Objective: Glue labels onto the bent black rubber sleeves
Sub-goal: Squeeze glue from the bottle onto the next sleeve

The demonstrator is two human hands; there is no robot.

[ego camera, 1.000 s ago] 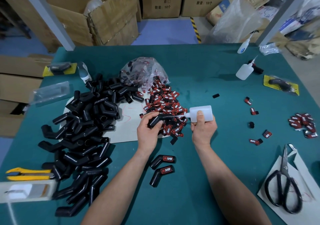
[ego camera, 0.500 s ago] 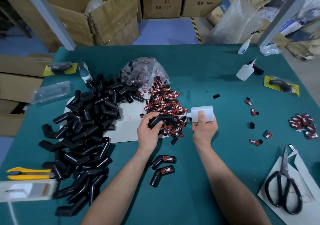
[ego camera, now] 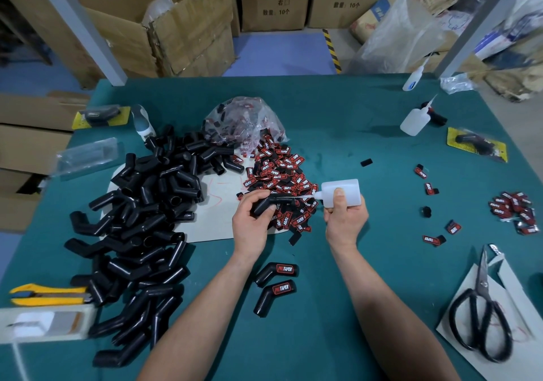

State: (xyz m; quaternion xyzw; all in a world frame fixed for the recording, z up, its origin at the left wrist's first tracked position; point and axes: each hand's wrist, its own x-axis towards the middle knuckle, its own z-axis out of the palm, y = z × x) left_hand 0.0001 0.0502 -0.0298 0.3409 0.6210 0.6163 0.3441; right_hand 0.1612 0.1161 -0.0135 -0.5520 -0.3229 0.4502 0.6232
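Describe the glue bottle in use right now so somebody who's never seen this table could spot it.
On the green table, find the pile of red-and-black labels near the middle. At its right edge the right hand grips a white squeeze bottle sideways, nozzle pointing left at a sleeve in the left hand. The spare bottle and the smaller bottle at the far right are unheld.

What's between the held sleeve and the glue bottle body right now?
Head view: only the thin nozzle of the glue bottle in the right hand, reaching the bent sleeve in the left hand, above the red label pile.
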